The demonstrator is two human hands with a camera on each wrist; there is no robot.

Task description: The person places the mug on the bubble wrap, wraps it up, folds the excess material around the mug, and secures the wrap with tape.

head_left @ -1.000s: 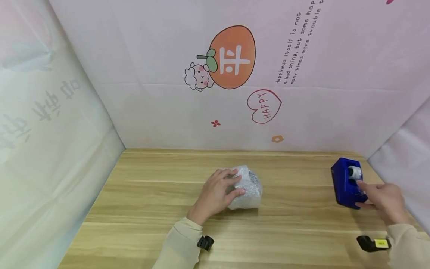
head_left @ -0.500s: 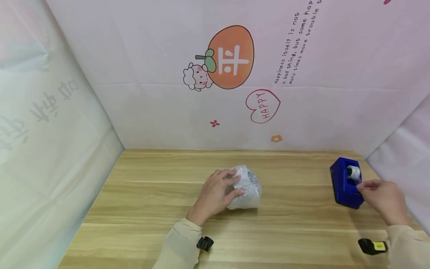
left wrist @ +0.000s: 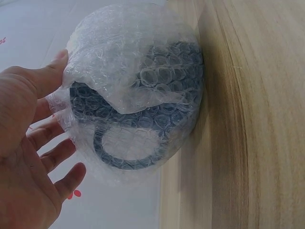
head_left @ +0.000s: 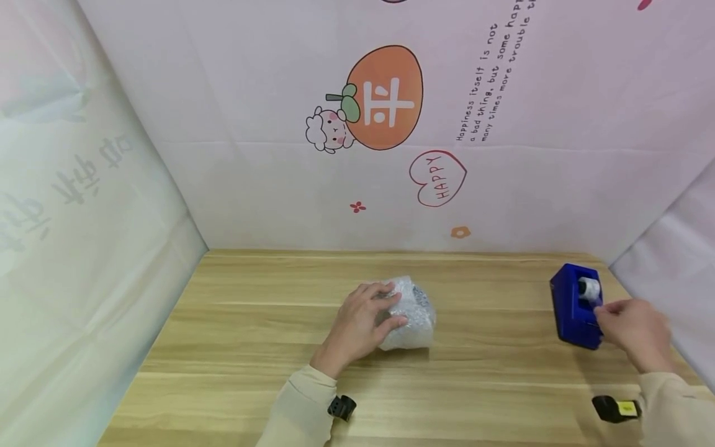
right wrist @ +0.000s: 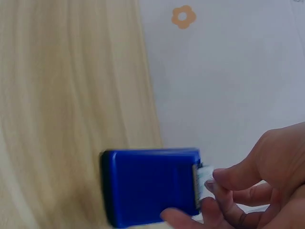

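Note:
A mug in bubble wrap (head_left: 412, 320) lies on the table; the left wrist view shows its dark body and looped handle through the wrap (left wrist: 128, 62). My left hand (head_left: 360, 320) grips it from the left, thumb on a flap of the wrap and fingers at its far side. At the right stands a blue tape dispenser (head_left: 571, 310) with a roll of tape (head_left: 590, 290). My right hand (head_left: 637, 329) pinches the clear tape end (right wrist: 205, 181) between thumb and index finger at the cutting edge. Another finger touches the dispenser's blue side in the right wrist view.
The wood-grain table (head_left: 251, 347) ends at a printed fabric backdrop (head_left: 251, 198). More fabric walls hang at the left (head_left: 112, 248) and right (head_left: 676, 248), the right one close to my right hand.
My right hand has shifted from the dispenser's front end to pinching the tape there, its fingers drawn together. The left hand and the wrapped mug stay in place.

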